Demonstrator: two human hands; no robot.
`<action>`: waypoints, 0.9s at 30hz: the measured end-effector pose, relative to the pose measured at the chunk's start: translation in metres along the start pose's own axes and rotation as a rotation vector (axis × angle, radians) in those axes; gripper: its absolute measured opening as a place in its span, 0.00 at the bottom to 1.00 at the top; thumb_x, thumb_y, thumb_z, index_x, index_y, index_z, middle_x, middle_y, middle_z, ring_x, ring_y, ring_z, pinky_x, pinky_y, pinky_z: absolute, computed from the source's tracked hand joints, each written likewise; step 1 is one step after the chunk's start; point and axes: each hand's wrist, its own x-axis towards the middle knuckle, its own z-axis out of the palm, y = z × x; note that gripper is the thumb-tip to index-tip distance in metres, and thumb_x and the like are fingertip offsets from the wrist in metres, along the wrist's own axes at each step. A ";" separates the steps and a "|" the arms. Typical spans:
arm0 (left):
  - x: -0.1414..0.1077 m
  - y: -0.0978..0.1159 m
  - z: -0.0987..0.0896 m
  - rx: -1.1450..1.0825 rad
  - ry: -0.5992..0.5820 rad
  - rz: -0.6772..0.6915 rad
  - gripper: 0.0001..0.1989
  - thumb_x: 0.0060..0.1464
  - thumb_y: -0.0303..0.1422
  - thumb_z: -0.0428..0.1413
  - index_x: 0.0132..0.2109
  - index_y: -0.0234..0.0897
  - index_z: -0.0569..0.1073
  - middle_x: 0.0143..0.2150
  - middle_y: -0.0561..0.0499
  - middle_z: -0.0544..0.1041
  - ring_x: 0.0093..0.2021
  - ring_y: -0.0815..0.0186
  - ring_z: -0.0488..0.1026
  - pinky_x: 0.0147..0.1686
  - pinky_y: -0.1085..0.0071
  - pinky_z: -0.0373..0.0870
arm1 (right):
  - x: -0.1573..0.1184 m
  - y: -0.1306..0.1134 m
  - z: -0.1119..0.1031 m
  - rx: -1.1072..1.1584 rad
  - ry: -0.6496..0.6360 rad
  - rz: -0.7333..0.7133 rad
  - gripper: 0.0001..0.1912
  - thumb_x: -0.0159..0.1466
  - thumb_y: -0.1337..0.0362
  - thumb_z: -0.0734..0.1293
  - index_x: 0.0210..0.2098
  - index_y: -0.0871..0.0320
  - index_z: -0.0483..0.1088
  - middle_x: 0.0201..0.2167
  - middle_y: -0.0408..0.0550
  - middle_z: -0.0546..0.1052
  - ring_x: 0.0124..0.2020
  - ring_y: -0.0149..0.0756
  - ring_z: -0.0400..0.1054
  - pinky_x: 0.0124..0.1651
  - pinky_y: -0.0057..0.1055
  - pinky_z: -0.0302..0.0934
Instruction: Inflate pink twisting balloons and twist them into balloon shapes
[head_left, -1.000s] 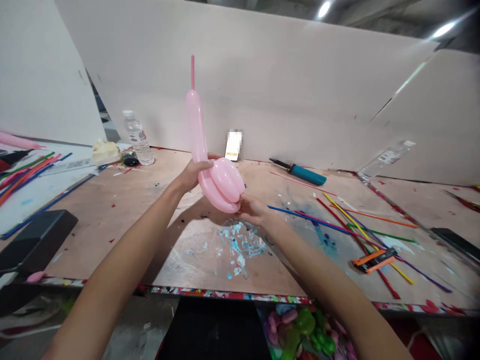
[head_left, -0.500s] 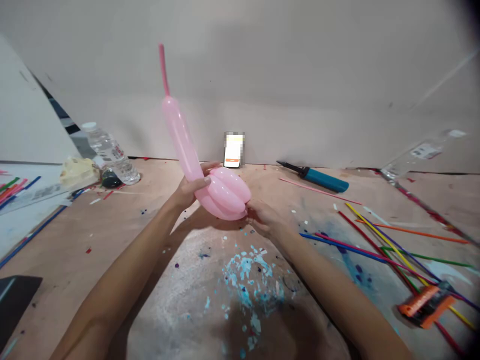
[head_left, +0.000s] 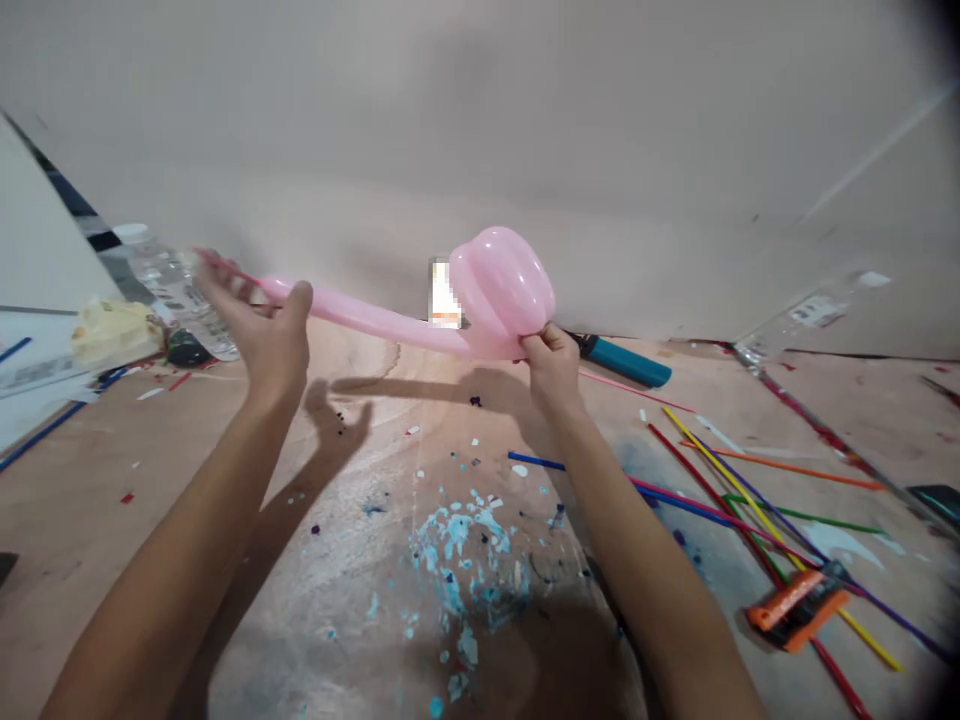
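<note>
Before a broad, pale grey-white upright panel [head_left: 600,120] and above a pinkish-brown wooden tabletop [head_left: 180,430], a long pink latex balloon [head_left: 382,324] stretches nearly level between a worker's two hands, its folded, bulging loops at the right and its thin, unfilled tail at the left. The left hand [head_left: 266,335] is spread, thumb up and fingers blurred along the tail; whether they press on it cannot be told. The right hand [head_left: 551,365], well apart from it, pinches the base of the loops between thumb and fingers. Half a second ago the straight length points upward and the left hand grips it beside the loops; now that length swings down to the left, the left hand is out at its far end, and the loops stand higher, partly covering the phone. The shift appears to leave the right hand alone securing the folds while the straight length lies free to be handled. A teal plastic hand pump [head_left: 628,362] with a black nozzle lies just beyond the right hand, a lit, partly pixelated phone [head_left: 444,300] leans against the panel, and light-blue flecks [head_left: 457,535] dot the wood.
</note>
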 end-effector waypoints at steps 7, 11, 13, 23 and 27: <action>-0.049 0.115 0.024 0.414 -0.186 0.622 0.25 0.49 0.34 0.60 0.55 0.48 0.65 0.61 0.50 0.63 0.65 0.50 0.54 0.64 0.47 0.45 | -0.042 -0.057 0.004 -0.520 -0.076 -0.829 0.02 0.56 0.69 0.64 0.29 0.56 0.66 0.42 0.53 0.70 0.44 0.42 0.64 0.44 0.39 0.61; -0.053 0.114 0.037 0.422 -0.419 0.537 0.29 0.46 0.32 0.62 0.56 0.48 0.65 0.60 0.49 0.65 0.65 0.45 0.52 0.63 0.41 0.33 | -0.064 -0.061 0.006 -0.584 -0.235 -0.914 0.06 0.56 0.72 0.63 0.32 0.56 0.67 0.45 0.53 0.70 0.46 0.42 0.63 0.47 0.41 0.60; -0.052 0.106 0.033 0.476 -0.464 0.509 0.31 0.44 0.32 0.62 0.57 0.47 0.65 0.57 0.46 0.67 0.62 0.44 0.57 0.62 0.41 0.36 | -0.069 -0.060 0.007 -0.595 -0.335 -0.917 0.05 0.57 0.72 0.63 0.31 0.56 0.67 0.45 0.54 0.70 0.46 0.42 0.63 0.48 0.41 0.59; -0.066 0.086 0.009 0.659 -0.643 0.462 0.21 0.45 0.42 0.59 0.46 0.42 0.70 0.42 0.46 0.71 0.40 0.55 0.69 0.40 0.61 0.62 | -0.084 -0.078 -0.001 -0.870 -0.724 -0.918 0.09 0.66 0.67 0.59 0.36 0.58 0.70 0.35 0.51 0.73 0.42 0.41 0.61 0.49 0.40 0.53; -0.058 0.092 0.005 0.504 -0.717 0.423 0.21 0.42 0.41 0.60 0.45 0.42 0.69 0.40 0.47 0.71 0.39 0.57 0.69 0.36 0.64 0.62 | -0.079 -0.088 -0.006 -0.897 -0.655 -0.946 0.09 0.66 0.65 0.59 0.33 0.59 0.70 0.34 0.51 0.72 0.38 0.39 0.61 0.43 0.36 0.53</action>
